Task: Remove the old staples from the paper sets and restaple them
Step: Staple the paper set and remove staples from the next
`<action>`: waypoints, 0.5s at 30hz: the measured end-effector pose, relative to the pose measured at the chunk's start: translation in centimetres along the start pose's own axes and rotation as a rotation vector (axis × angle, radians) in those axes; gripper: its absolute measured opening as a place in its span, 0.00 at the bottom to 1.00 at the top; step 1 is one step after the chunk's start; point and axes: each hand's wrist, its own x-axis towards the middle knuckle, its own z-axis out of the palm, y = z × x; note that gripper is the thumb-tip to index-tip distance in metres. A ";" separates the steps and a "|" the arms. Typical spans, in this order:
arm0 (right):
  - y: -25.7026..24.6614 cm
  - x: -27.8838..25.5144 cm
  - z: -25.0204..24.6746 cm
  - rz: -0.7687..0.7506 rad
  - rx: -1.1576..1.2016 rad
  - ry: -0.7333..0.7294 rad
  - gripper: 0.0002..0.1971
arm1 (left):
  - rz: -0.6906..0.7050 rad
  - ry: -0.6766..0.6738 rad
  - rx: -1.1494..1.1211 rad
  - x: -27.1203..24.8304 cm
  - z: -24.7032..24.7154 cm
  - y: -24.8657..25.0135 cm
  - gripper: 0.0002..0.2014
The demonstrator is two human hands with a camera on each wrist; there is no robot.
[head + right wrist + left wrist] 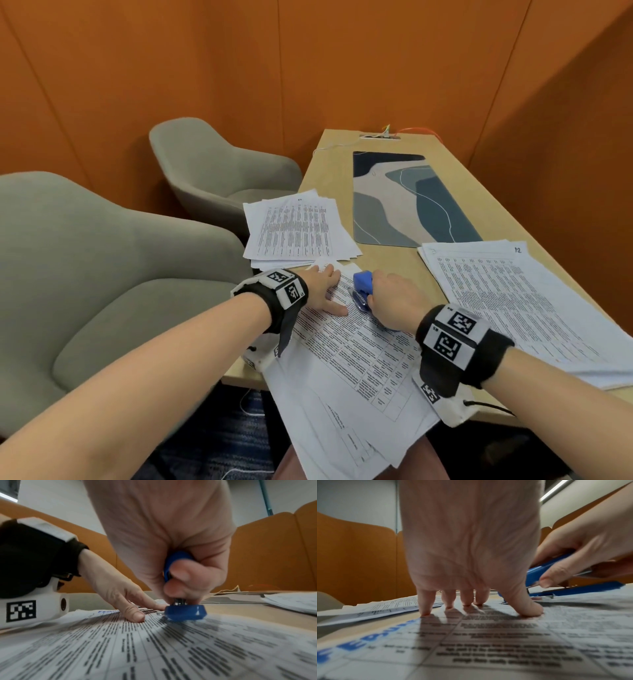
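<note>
head view: my left hand presses flat, fingers straight, on the paper set on the table; just right, my right hand grips the blue stapler on its corner.

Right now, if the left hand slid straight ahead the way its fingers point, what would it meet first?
Most likely the stack of printed sheets lying just beyond the fingertips of the left hand, which presses flat on the paper set. The blue stapler sits off to its right, outside that line. Depth is uncertain.
</note>
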 end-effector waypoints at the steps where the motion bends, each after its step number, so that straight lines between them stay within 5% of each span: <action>1: -0.2 0.0 -0.1 0.001 0.006 0.004 0.03 | -0.003 -0.005 -0.002 -0.1 0.0 0.1 0.45; 7: -1.7 -0.7 -0.6 0.053 0.019 0.021 0.04 | -0.019 -0.012 -0.013 -0.1 0.2 0.3 0.46; 15: -2.3 -1.1 0.3 0.142 0.020 0.046 0.21 | -0.027 -0.024 0.009 -0.3 0.2 0.6 0.46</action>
